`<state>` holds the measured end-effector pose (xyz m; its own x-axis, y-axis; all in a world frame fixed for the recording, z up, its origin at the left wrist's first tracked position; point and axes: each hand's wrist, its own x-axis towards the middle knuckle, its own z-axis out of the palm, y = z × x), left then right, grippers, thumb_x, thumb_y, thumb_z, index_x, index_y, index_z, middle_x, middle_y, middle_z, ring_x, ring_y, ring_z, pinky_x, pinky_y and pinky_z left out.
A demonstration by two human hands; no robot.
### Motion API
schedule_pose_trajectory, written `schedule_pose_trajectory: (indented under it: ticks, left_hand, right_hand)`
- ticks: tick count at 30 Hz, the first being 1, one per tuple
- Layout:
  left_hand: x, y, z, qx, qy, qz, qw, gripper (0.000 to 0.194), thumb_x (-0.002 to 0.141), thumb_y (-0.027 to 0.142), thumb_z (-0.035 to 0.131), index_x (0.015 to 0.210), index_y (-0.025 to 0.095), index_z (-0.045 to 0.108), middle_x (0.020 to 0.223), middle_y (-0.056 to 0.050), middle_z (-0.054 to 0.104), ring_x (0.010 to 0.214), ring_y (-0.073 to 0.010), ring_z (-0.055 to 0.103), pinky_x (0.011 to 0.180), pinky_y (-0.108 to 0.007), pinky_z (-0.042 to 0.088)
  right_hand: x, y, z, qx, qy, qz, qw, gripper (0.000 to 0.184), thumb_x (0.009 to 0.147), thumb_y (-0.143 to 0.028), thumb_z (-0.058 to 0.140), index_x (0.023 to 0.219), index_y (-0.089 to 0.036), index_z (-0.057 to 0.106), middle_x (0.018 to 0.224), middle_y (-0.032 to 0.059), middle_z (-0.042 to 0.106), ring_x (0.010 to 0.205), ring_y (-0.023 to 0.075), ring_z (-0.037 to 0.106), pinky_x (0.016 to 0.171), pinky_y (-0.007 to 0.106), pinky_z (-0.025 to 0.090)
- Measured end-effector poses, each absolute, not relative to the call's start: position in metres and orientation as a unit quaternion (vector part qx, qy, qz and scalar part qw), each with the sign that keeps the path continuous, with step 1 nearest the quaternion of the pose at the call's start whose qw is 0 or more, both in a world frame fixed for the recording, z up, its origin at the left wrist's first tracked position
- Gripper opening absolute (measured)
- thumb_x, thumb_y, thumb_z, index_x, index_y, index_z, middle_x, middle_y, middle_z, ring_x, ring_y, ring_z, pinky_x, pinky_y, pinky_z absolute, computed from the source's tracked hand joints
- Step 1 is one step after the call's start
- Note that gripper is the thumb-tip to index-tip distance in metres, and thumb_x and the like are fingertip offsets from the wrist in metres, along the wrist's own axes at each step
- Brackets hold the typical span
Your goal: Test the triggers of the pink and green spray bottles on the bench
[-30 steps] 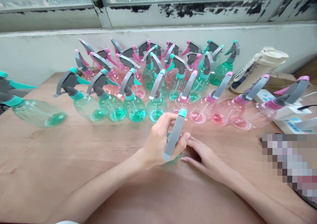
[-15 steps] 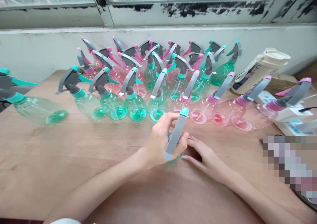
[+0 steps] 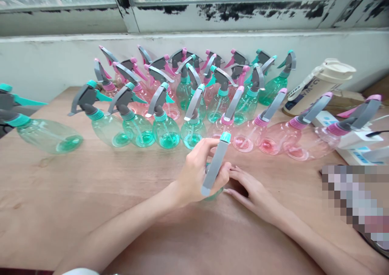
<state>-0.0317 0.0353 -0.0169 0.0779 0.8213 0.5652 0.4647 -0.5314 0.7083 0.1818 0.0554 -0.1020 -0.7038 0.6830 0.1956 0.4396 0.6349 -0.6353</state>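
Near the table's middle, my left hand (image 3: 194, 173) is wrapped around the neck of a green spray bottle (image 3: 216, 194) with a grey and teal trigger head (image 3: 216, 163). The bottle stands upright, and most of its body is hidden under the hand and head. My right hand (image 3: 255, 192) lies low on the table just right of the bottle's base. Its thumb and fingers are stretched and apart, with the tips at the bottle's side; whether they press on it I cannot tell.
Ahead stands a row of green spray bottles (image 3: 166, 135) and pink spray bottles (image 3: 269, 139), with several more behind. One green bottle (image 3: 45, 133) stands far left. At right are a cream tumbler (image 3: 319, 84), a white power strip (image 3: 354, 141) and a blurred-out object (image 3: 355, 202).
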Motion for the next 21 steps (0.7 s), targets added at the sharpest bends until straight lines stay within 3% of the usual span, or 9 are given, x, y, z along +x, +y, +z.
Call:
schedule_pose_trajectory:
  ticks: [13, 18, 21]
  left_hand:
    - [-0.032, 0.034, -0.012, 0.72, 0.447, 0.505, 0.164, 0.028, 0.084, 0.021, 0.057, 0.112, 0.018, 0.054, 0.107, -0.01, 0.066, 0.088, -0.0175, 0.065, 0.074, -0.031, 0.06]
    - [-0.031, 0.035, -0.007, 0.724, 0.46, 0.496, 0.135, 0.007, 0.086, 0.022, 0.056, 0.091, 0.019, 0.052, 0.081, -0.002, 0.061, 0.072, -0.0152, 0.062, 0.063, -0.027, 0.054]
    - [-0.03, 0.035, -0.007, 0.721, 0.463, 0.498, 0.135, 0.012, 0.087, 0.025, 0.058, 0.083, 0.02, 0.047, 0.071, 0.002, 0.056, 0.061, -0.0126, 0.057, 0.057, -0.026, 0.05]
  right_hand:
    - [0.182, 0.055, -0.104, -0.315, -0.881, 0.275, 0.22, 0.043, 0.096, -0.035, 0.055, 0.138, -0.026, 0.048, 0.144, 0.0085, 0.057, 0.139, 0.0266, 0.046, 0.116, 0.052, 0.038]
    - [0.182, 0.055, -0.103, -0.311, -0.884, 0.275, 0.215, 0.044, 0.097, -0.035, 0.054, 0.139, -0.026, 0.047, 0.144, 0.0094, 0.057, 0.14, 0.0271, 0.045, 0.117, 0.054, 0.036]
    - [0.182, 0.056, -0.103, -0.31, -0.884, 0.277, 0.212, 0.044, 0.097, -0.035, 0.054, 0.14, -0.025, 0.047, 0.145, 0.0104, 0.056, 0.14, 0.0273, 0.044, 0.116, 0.054, 0.037]
